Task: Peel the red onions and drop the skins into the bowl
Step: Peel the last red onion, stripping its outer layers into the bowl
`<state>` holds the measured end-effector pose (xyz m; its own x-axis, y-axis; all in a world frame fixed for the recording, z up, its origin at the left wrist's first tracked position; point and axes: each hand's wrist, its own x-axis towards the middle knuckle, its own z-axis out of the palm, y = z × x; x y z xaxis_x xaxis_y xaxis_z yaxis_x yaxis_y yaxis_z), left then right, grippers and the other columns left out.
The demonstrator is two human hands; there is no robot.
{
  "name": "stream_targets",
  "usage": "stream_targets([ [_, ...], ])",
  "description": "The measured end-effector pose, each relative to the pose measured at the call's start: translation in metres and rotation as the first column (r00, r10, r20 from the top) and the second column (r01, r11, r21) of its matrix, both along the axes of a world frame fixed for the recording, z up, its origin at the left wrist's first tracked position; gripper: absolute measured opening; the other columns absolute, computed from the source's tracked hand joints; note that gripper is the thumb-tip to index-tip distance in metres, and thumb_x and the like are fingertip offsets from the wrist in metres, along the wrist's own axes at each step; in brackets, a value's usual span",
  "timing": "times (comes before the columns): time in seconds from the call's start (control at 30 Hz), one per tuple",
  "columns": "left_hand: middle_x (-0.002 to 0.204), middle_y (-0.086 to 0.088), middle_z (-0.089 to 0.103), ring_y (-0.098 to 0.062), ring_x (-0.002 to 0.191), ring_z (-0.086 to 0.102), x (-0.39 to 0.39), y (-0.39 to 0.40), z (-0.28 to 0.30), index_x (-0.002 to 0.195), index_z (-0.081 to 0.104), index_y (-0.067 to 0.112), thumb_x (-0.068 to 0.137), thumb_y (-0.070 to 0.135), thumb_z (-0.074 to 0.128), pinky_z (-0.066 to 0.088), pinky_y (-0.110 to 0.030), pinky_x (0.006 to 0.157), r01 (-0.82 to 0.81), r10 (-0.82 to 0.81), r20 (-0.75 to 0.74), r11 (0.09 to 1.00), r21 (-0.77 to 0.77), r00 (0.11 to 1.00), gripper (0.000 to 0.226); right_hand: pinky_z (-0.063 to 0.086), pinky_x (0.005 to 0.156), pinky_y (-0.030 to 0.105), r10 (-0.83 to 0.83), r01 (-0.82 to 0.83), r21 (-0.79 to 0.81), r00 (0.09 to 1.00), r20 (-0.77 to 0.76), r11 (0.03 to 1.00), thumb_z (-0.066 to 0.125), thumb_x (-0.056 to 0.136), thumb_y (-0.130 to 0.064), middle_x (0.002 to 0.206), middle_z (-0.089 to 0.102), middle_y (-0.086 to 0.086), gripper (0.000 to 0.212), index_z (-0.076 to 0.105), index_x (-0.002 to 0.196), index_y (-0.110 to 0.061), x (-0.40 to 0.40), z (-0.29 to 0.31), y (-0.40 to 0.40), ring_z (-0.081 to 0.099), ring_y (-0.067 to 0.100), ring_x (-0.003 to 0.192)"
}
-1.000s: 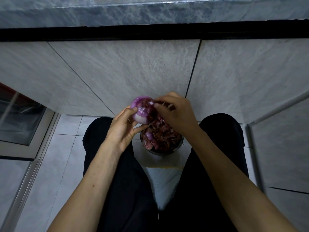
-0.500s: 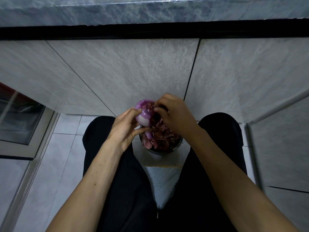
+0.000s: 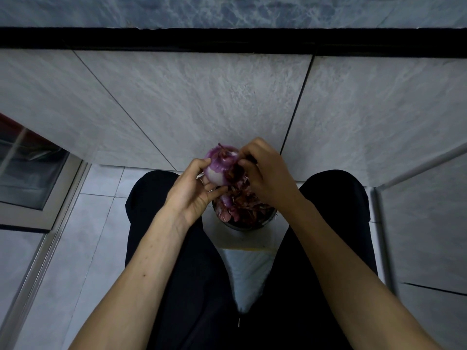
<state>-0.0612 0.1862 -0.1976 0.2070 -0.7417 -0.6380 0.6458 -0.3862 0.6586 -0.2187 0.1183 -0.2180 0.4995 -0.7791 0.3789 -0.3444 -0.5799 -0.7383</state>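
- Partly peeled round red onion (image 3: 220,165), purple up top and pale white lower down, is held in the air just above the far-left rim of the dark round bowl (image 3: 246,227).
- Left hand (image 3: 193,192) cups the onion from the left and below, fingers and thumb curled round it; firm grasp.
- Right hand (image 3: 266,173) comes in from the right, fingertips (image 3: 241,162) pinching at loose dark-red skin (image 3: 233,173) on the onion's right side; exactly how much skin is caught can't be told, fingers hide it.
- Key relation: the skin flap sits on the onion's right face, toward the right hand, and the bowl lies directly below and slightly nearer the person, so a pull down and right should drop it straight in.
- Bowl already heaped with purple-red onion skins (image 3: 240,205); it sits on a pale surface (image 3: 242,238) between the person's black-trousered knees (image 3: 161,198).
- Judgement: mid-peel; top shreds not yet off.
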Motion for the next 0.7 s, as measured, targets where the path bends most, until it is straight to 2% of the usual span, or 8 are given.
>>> stream_targets([
  [0.1,0.081,-0.01,0.073,-0.021,0.076,0.069,0.0,-0.001,0.002,0.106,0.063,0.009,0.097,0.019,0.055,0.06,-0.028,0.06,-0.009,0.009,-0.012,1.0,-0.005,1.0,0.016,0.041,0.065,0.024,-0.027,0.024,0.068,0.998,0.051,0.997,0.054,0.095,-0.011,0.088,0.054,0.001,0.011,0.059,0.088,-0.004,-0.002,0.0,0.001,0.052,0.012,0.076],
  [0.27,0.08,-0.01,0.073,-0.019,0.069,0.071,0.001,-0.001,0.001,0.107,0.061,0.008,0.098,0.019,0.054,0.058,-0.027,0.057,-0.02,0.019,-0.042,1.0,-0.024,0.999,0.016,0.039,0.065,0.008,-0.118,0.065,0.326,0.982,0.145,0.943,0.056,0.094,-0.008,0.078,0.057,-0.012,0.007,0.059,0.089,-0.01,-0.008,0.008,0.0,0.054,-0.005,0.069],
  [0.33,0.082,-0.01,0.074,-0.02,0.071,0.072,0.002,-0.001,0.0,0.107,0.061,0.008,0.098,0.019,0.054,0.059,-0.029,0.059,-0.01,0.009,-0.022,1.0,-0.026,1.0,0.015,0.04,0.064,0.009,-0.133,0.077,0.376,0.983,0.125,0.923,0.058,0.093,-0.007,0.073,0.057,-0.016,0.009,0.059,0.087,-0.013,-0.008,0.01,0.001,0.055,-0.007,0.067],
  [0.43,0.087,-0.012,0.075,-0.022,0.078,0.074,0.0,0.0,-0.004,0.106,0.063,0.007,0.097,0.016,0.056,0.062,-0.034,0.067,-0.006,0.008,0.063,0.999,-0.037,0.998,0.014,0.049,0.072,0.018,-0.15,0.115,0.418,0.987,0.052,0.901,0.06,0.093,-0.018,0.085,0.064,-0.015,0.002,0.062,0.094,-0.019,-0.006,0.008,0.003,0.061,-0.002,0.08],
  [0.5,0.093,-0.013,0.074,-0.024,0.085,0.073,-0.002,0.0,-0.007,0.108,0.064,0.007,0.097,0.012,0.058,0.063,-0.037,0.072,-0.023,0.031,0.146,0.998,-0.055,0.989,0.014,0.054,0.077,0.022,-0.204,0.169,0.496,0.979,0.016,0.852,0.065,0.09,-0.031,0.092,0.067,-0.011,0.017,0.063,0.101,-0.019,-0.002,0.007,0.006,0.064,0.002,0.083],
  [0.6,0.107,-0.015,0.073,-0.024,0.094,0.073,-0.007,0.002,-0.008,0.12,0.064,0.009,0.097,0.009,0.059,0.061,-0.038,0.074,-0.058,0.076,0.211,0.994,-0.094,0.975,0.024,0.047,0.065,0.007,-0.268,0.252,0.575,0.962,-0.058,0.778,0.074,0.079,-0.047,0.087,0.065,-0.008,0.04,0.062,0.103,-0.016,0.004,0.006,0.012,0.06,-0.001,0.073],
  [0.7,0.109,-0.016,0.072,-0.022,0.095,0.074,-0.009,0.003,-0.007,0.125,0.061,0.009,0.098,0.008,0.058,0.061,-0.038,0.074,-0.069,0.098,0.218,0.989,-0.133,0.971,0.027,0.045,0.059,0.006,-0.3,0.276,0.559,0.953,-0.051,0.782,0.079,0.076,-0.043,0.082,0.066,-0.002,0.042,0.062,0.094,-0.01,0.011,0.004,0.019,0.058,-0.001,0.066],
])
